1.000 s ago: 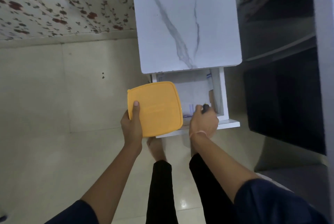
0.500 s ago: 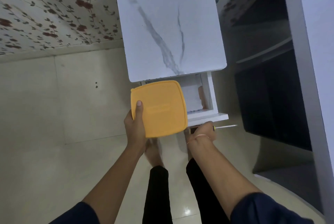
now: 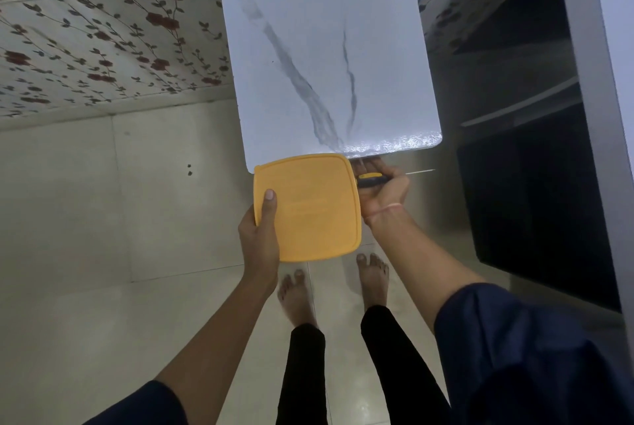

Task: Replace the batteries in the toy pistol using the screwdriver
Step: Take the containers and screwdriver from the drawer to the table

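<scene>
Screwdriver [image 3: 377, 179] sits in your right hand [image 3: 384, 193], the fingers closed around its yellow and black handle while the thin metal shaft sticks out past the hand to the right, roughly level. That hand is just below the near edge of the white marble-patterned counter [image 3: 329, 61]. Your left hand [image 3: 259, 236] is clamped on the left edge of a square yellow box [image 3: 307, 207], thumb lying flat across its lid and the other fingers hidden underneath. The box fills the gap between your two hands, its right edge touching or overlapping your right hand, and its far edge meets the counter's near edge. Your bare feet [image 3: 372, 279] stand on the pale tiled floor [image 3: 85, 219] directly below both hands.
</scene>
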